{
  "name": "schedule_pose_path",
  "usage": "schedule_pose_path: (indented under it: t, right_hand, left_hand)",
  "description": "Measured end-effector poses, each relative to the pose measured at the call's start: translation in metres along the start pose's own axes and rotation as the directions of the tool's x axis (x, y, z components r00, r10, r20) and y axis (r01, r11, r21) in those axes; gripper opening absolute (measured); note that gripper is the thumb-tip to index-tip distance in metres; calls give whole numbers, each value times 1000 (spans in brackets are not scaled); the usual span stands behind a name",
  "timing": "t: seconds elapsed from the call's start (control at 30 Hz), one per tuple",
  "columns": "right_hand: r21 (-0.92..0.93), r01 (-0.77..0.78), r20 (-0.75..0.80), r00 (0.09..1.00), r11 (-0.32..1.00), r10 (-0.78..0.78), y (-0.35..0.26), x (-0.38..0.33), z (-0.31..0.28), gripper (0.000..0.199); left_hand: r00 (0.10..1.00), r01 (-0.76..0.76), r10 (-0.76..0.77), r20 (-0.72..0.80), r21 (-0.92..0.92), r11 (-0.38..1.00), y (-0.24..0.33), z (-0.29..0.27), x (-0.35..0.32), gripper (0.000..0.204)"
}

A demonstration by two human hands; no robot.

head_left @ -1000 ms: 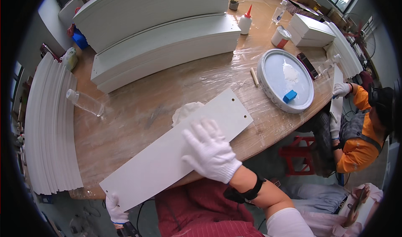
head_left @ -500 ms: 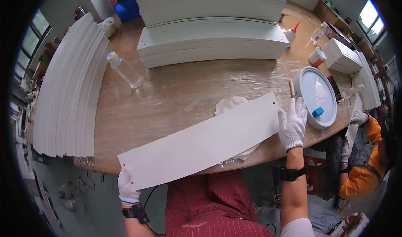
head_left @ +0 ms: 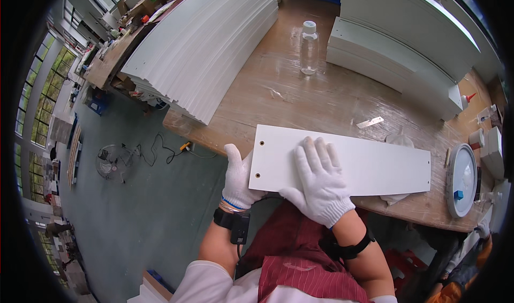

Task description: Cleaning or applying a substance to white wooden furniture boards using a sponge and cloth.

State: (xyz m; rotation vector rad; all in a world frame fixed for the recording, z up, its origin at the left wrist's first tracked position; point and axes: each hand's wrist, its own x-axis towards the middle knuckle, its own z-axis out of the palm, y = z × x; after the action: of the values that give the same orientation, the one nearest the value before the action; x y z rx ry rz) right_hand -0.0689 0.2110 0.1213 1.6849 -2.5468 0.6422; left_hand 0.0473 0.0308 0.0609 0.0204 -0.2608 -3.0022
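Observation:
A long white panel (head_left: 375, 166) with small holes near its corners lies flat along the near edge of the wooden table (head_left: 300, 99). My left hand (head_left: 238, 177), in a white glove, grips the panel's left end from the side and underneath. My right hand (head_left: 318, 180), also gloved, rests flat with spread fingers on top of the panel near that same end. Both wrists wear black bands.
A stack of white panels (head_left: 203, 51) fills the table's left part and white boxes (head_left: 407, 51) stand at the back right. A clear bottle (head_left: 309, 48) stands between them. A round white lid (head_left: 461, 180) with a blue piece, a rag (head_left: 399, 139) and a person's sleeve (head_left: 455, 289) are at right.
My right hand has moved from the panel's right end to lie flat near its left end. My left hand now grips the left end. My view has swung left.

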Motion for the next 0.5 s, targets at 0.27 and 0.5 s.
schedule_pose_path:
  t: [0.27,0.5]
  right_hand:
    - [-124,-186,-210,965,975,157,30,-52,-19,66]
    - [-197,-339,-489,847,920,207,99,-103,-20,44]
  left_hand:
    - [999,-18,26,-32,220,975,-7,26,5,116]
    - [952,-36,-30,303,211,977,2,50,-10,82]
